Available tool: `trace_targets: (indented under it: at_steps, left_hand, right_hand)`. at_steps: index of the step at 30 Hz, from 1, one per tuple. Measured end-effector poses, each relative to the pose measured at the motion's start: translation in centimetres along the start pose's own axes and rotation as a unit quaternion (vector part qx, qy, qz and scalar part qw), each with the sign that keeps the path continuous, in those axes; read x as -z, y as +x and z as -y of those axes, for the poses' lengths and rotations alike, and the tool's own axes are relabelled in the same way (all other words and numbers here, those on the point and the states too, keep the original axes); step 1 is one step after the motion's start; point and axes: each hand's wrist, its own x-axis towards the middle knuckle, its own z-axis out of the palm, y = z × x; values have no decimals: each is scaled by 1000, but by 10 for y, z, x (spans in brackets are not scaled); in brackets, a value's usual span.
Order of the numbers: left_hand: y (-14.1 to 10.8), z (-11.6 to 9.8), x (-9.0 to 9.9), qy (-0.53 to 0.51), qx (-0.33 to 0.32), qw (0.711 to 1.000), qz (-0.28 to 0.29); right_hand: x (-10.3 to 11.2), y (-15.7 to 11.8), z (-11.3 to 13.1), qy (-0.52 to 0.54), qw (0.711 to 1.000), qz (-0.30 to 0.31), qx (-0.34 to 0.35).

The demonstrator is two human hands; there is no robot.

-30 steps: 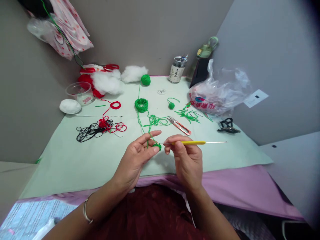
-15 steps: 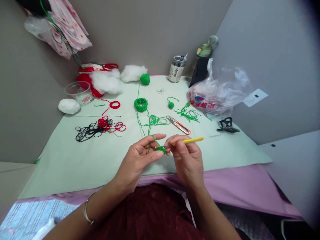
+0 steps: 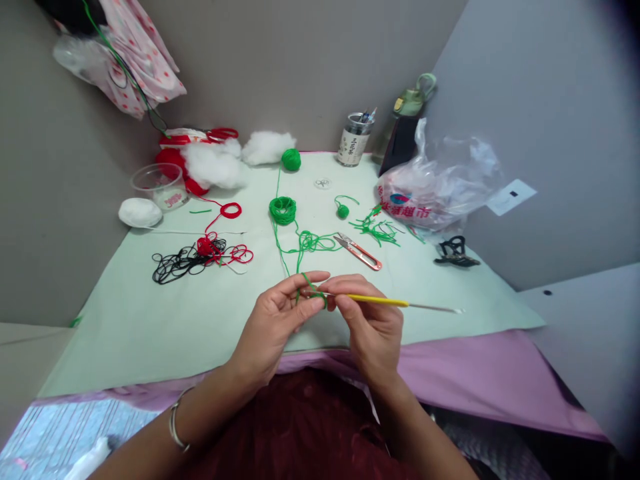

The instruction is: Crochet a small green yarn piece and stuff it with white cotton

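Small green crochet piece [image 3: 325, 302], partly hidden by the fingers, lying between the two hands above the near part of the table. The left hand [image 3: 273, 313] is pinching it between thumb and fingers, its grip closing on the work, while a green strand [image 3: 309, 282] is passing over the index finger. The right hand [image 3: 377, 323] is gripping the yellow handle of a double-ended crochet hook [image 3: 379, 300]. The hook's long axis is running nearly crosswise to the person, one metal end pointing left into the work, the other pointing right and slightly nearer the body. The piece's own axis is not showing clearly, being small and covered.

Progress, as judged here: a little fabric is already existing, but the hook is engaging it and the yarn is remaining uncut, so the piece is appearing unfinished; how many stitches are wanting cannot be told.

Beyond the hands, loose green loops [image 3: 316, 241] are lying next to a pair of thread snips [image 3: 359, 251]. Farther back, a green coil [image 3: 283, 211] and a small green ball with a tail [image 3: 343, 211] are resting apart. Outermost, red yarn [image 3: 231, 211] and black yarn [image 3: 167, 268] are lying to the left, a plastic bag [image 3: 430, 187] to the right, all on the table [image 3: 200, 333].
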Motion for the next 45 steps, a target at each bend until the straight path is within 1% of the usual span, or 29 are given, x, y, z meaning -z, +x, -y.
trace_targets:
  at_steps: [2, 5, 7, 11, 14, 17, 21, 26, 29, 32, 36, 39, 42, 45]
  left_hand:
    - [0, 1, 0, -14, 1, 1000, -2]
    - [0, 2, -1, -27, -1, 1000, 2]
    - [1, 2, 0, -32, -8, 999, 1]
    - [2, 2, 1, -29, -19, 999, -1]
    - [2, 1, 3, -3, -17, 1000, 6]
    - [1, 0, 5, 30, -25, 999, 6]
    - [1, -1, 7, 24, -38, 999, -2]
    - [0, 0, 7, 24, -35, 999, 0]
    - [0, 0, 8, 34, -36, 999, -5]
    - [1, 1, 8, 49, -42, 998, -10]
    - [1, 0, 9, 87, -60, 994, -18]
    - [0, -2, 11, 128, -66, 989, -17]
    - [-1, -4, 12, 148, -70, 986, -24]
    - [-2, -6, 10, 157, -79, 983, -44]
  right_hand:
    - [-1, -1, 0, -21, 999, -17, 21]
    - [-2, -3, -1, -27, 999, -38, 24]
    - [-2, -3, -1, -13, 999, -34, 14]
    - [-1, -2, 0, 11, 1000, -1, 4]
    - [0, -2, 0, 11, 1000, 1, 7]
    - [0, -2, -3, 32, 999, -15, -21]
    - [1, -1, -6, 110, 990, -27, -80]
    - [-1, 4, -4, 183, 976, -35, -112]
    - [0, 5, -2, 186, 975, -29, -117]
    - [2, 3, -1, 142, 985, -17, -91]
    - [3, -1, 3, 61, 998, -14, -32]
    - [3, -3, 5, 30, 999, -13, -9]
    - [4, -4, 6, -9, 1000, -2, 15]
    - [5, -5, 6, -72, 994, 25, 82]
